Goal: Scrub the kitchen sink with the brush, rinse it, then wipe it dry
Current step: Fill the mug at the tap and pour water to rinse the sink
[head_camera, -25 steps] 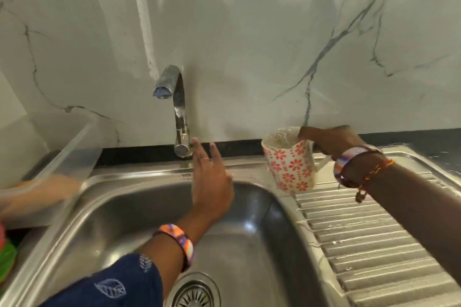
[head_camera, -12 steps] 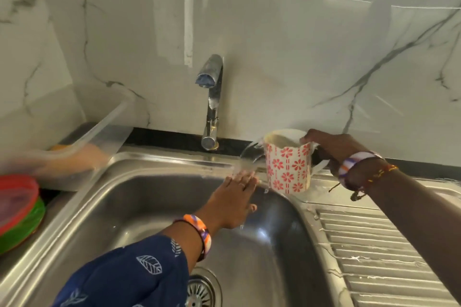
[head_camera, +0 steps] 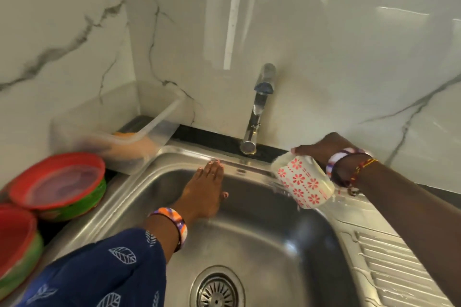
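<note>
Since the earlier frame the mug (head_camera: 303, 183) has tipped far over toward the basin, and the left hand (head_camera: 203, 190) has slid from the sink's right side to its back left wall. The right hand (head_camera: 321, 148) grips the red-flowered mug at the back right corner of the sink (head_camera: 262, 237), fingers wrapped around it near the handle side, its mouth turned toward the left, and water runs from it down the steel. The left hand lies flat with fingers straight and pressed together, palm against the basin wall, fingertips reaching the rim below the tap (head_camera: 259, 107). So the sink is directly under and touching that hand, while the mug hangs well apart to its right. The drain (head_camera: 217, 289) sits nearer the camera. Red-lidded bowls (head_camera: 58, 183) are stacked on the worktop at left.
</note>
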Demonstrator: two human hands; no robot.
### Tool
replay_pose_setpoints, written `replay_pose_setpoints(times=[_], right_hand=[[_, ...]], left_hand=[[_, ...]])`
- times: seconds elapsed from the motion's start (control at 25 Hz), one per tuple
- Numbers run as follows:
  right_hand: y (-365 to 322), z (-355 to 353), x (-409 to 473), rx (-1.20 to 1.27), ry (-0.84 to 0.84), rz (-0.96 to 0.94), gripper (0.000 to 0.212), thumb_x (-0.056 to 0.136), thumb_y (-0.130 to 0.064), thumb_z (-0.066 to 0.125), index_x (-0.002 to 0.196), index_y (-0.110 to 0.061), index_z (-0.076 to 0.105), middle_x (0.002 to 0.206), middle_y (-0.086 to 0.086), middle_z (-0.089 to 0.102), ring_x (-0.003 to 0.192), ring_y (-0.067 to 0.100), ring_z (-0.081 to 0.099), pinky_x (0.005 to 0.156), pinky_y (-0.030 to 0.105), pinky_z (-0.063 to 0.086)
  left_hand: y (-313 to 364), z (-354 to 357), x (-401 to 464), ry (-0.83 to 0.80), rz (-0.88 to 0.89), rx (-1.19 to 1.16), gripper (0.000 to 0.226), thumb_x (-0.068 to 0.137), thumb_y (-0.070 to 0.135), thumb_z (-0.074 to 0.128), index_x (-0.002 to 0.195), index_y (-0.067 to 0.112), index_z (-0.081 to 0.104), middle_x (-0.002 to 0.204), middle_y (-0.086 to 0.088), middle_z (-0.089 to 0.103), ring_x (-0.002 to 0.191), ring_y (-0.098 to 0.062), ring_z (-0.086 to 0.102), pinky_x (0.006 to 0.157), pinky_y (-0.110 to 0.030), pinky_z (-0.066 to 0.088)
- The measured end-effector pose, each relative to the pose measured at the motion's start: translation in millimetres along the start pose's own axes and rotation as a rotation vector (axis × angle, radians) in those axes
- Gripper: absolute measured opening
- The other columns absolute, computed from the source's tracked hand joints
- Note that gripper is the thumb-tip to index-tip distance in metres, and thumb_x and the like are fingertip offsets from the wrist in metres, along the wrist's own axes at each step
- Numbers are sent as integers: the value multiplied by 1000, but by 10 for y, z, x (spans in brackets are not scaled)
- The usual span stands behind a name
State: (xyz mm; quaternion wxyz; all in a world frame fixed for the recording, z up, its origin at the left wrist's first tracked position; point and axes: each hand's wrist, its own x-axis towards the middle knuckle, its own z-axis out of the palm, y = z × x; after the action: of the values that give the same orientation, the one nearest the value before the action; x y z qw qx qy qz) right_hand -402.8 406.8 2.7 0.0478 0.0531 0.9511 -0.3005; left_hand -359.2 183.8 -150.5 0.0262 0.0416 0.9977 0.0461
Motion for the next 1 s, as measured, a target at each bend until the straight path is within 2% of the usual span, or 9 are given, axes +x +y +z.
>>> replay_pose_setpoints(times=[0.12,0.28,0.36,0.44,0.64,0.72,0.8,0.88,1.0], right_hand=[[-376,345,-10,22,-131,-120,45,72,-49,72,83,-6,68,83,9,68,73,23,61,65,28,43],[-757,779,-163,454,-263,-149,29,77,-33,75,85,-7,64,74,0,62,66,12,57,53,20,49],[-933,962,-144,562,-246,-132,31,74,-34,77,83,-7,65,88,5,68,79,21,63,74,29,55],[-1122,1066,-156,435,-217,-189,32,74,-38,76,76,-9,64,94,9,68,84,27,62,83,34,52],[-1436,1222,-496,20,-262,-391,36,79,-47,68,89,-13,62,92,10,63,82,28,57,71,29,41],[-1469,1263,-707,20,-313,-419,45,76,-44,72,102,-8,65,102,11,66,86,28,59,73,29,43],[-1503,1290,-953,51,-359,-451,49,72,-41,76,107,-9,64,105,9,66,88,25,61,74,29,45],[-1527,1268,-1207,108,-411,-468,34,71,-36,78,93,-13,64,98,4,68,80,20,61,69,26,48],[-1450,1096,-1657,159,-504,-473,18,79,-29,73,78,-15,62,69,-3,57,58,7,50,43,9,42]], left_hand=[[-272,-111,-138,-41,-190,-9,77,99,41,37,150,3,-7,157,-16,-13,146,-29,-9,119,-37,1],[-479,-235,-450,-115,-302,42,79,99,40,39,149,-1,-7,156,-20,-11,146,-32,-6,119,-38,2],[-576,-268,-625,-123,-314,98,80,98,39,41,148,-5,-3,156,-23,-5,146,-34,-1,119,-39,2],[-662,-280,-778,-142,-338,95,81,96,38,44,149,-5,-1,157,-23,-1,146,-33,1,121,-39,5],[-631,-350,-1183,-275,-382,46,73,98,32,41,149,-4,3,157,-21,3,146,-32,4,120,-39,11],[-586,-477,-1350,-267,-354,-10,57,98,23,42,146,-2,24,153,-20,23,143,-29,23,116,-32,22],[-577,-632,-1522,-270,-338,-62,42,97,12,42,136,-3,41,142,-18,43,131,-27,43,100,-24,35],[-600,-778,-1725,-304,-333,-83,38,97,6,38,133,-4,45,136,-18,48,124,-28,48,89,-23,37],[-675,-892,-2051,-356,-305,-78,39,96,3,38,134,-1,45,139,-16,46,124,-27,46,96,-25,34]])
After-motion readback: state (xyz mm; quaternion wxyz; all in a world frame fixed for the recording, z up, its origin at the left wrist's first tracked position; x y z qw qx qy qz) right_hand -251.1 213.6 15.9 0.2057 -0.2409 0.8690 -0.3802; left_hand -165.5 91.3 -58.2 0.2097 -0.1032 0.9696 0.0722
